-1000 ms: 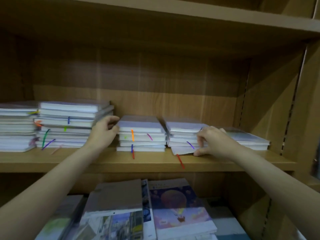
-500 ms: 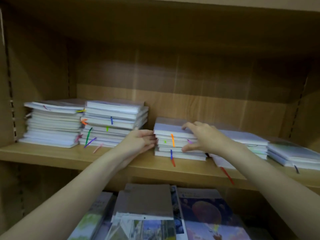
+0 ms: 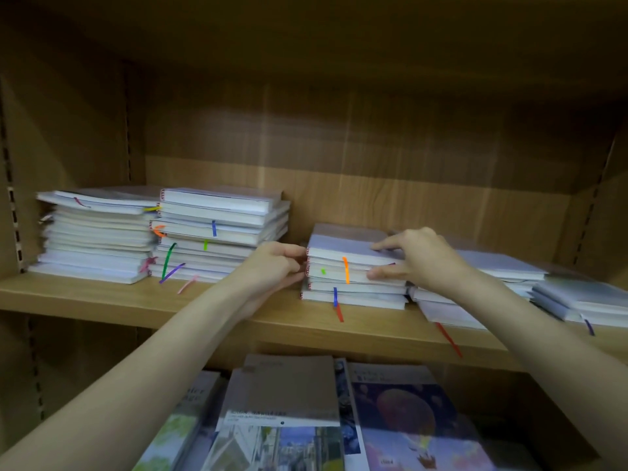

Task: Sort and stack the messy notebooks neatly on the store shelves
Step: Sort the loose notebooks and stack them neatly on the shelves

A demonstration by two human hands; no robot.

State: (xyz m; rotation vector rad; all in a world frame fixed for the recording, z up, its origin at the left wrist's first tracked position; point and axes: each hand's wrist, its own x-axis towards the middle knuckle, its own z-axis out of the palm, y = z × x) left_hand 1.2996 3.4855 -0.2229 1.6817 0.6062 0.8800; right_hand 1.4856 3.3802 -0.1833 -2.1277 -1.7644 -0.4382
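A short stack of white notebooks (image 3: 343,266) with orange, green and blue ribbon markers lies in the middle of the wooden shelf (image 3: 136,300). My left hand (image 3: 272,266) holds the stack's left side, fingers curled against the spines of the upper notebooks. My right hand (image 3: 414,256) grips the top notebooks at their right side, fingers over the cover and thumb under them. Two taller stacks (image 3: 217,232) (image 3: 95,239) stand to the left.
Lower, uneven notebook stacks (image 3: 492,270) (image 3: 584,300) lie to the right, one with a red ribbon hanging over the shelf edge. Illustrated books (image 3: 401,416) fill the shelf below. Shelf side walls close in left and right.
The view swung left, bringing the left stacks and side wall into sight. My right hand left the second stack and moved onto the middle stack; my left hand shifted to its left side.
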